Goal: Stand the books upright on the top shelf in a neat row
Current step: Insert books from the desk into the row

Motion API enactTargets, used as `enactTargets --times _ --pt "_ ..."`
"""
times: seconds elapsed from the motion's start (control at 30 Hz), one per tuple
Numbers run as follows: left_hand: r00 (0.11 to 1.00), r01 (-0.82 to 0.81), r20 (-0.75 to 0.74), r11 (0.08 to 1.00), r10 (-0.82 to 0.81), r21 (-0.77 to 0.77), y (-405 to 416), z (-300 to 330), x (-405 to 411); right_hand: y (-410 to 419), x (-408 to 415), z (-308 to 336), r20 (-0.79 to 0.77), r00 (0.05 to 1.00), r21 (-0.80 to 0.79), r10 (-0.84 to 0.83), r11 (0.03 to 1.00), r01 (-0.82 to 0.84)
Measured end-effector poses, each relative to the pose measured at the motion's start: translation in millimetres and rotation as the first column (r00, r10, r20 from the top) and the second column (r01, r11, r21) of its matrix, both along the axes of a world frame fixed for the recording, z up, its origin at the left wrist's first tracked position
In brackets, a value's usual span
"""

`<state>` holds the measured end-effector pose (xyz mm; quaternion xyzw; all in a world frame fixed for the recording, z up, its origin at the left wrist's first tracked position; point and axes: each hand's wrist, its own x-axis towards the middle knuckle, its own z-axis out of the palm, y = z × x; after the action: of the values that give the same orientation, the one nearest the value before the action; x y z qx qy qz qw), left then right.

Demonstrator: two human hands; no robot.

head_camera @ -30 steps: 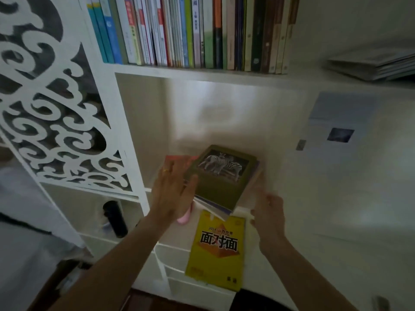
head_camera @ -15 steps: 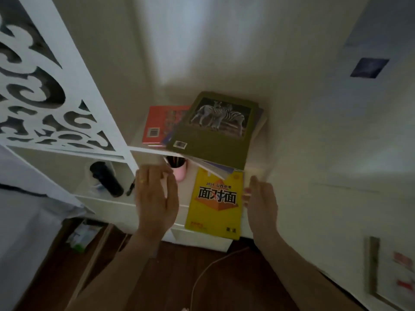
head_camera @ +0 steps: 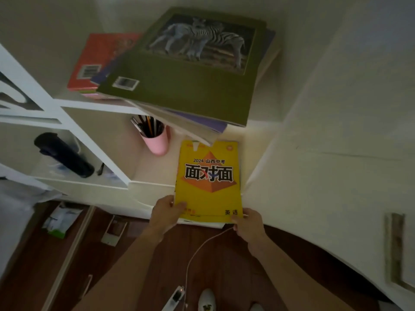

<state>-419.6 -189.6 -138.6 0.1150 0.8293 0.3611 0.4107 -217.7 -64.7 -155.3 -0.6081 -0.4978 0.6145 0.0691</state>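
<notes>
Head view. A yellow book (head_camera: pixel 207 180) lies flat on a lower shelf (head_camera: pixel 152 173), its near edge overhanging. The left hand (head_camera: pixel 167 213) grips the book's corner at 7 o'clock, thumb on the cover; the right hand (head_camera: pixel 247 223) pinches the corner at 5 o'clock. At 12 o'clock, a green zebra book (head_camera: pixel 179 70) tops a loose flat stack beside a red book (head_camera: pixel 94 61). A pink pencil cup (head_camera: pixel 157 141) stands at 10 o'clock of the yellow book.

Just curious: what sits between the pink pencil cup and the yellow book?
Nothing: in the head view, only bare shelf surface separates the pink pencil cup from the yellow book.
</notes>
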Motion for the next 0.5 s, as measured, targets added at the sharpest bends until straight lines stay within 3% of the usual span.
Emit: enactTargets --times 0.1,0.17,0.2,0.33,0.4,0.5 --pt "0.973 -0.083 0.223 0.992 0.059 0.098 -26.5 15.2 15.4 -8.4 26.2 23.7 -0.092 0.976 -0.052 0.198 0.978 -0.203" --pt "0.94 -0.142 0.333 0.972 0.073 0.187 -50.9 30.4 33.6 -15.6 45.7 35.2 -0.175 0.905 -0.125 0.388 0.903 -0.412" --pt "0.932 -0.162 0.353 0.963 0.078 0.215 -63.9 36.2 43.4 -16.4 51.4 36.4 -0.229 0.89 -0.17 0.395 0.884 -0.436" --pt "0.879 -0.19 0.473 0.956 0.065 0.221 -112.4 56.3 91.1 -23.6 65.8 37.2 -0.404 0.912 -0.39 0.071 0.888 -0.242" --pt "0.83 -0.179 0.558 0.953 0.014 0.243 -130.5 62.3 114.7 -29.5 86.7 46.2 -0.461 0.886 -0.357 0.04 0.906 -0.226" --pt "0.815 -0.066 0.568 0.955 -0.116 0.291 -122.7 54.6 154.0 -30.6 136.4 55.8 -0.49 0.871 -0.245 0.045 0.951 -0.188"
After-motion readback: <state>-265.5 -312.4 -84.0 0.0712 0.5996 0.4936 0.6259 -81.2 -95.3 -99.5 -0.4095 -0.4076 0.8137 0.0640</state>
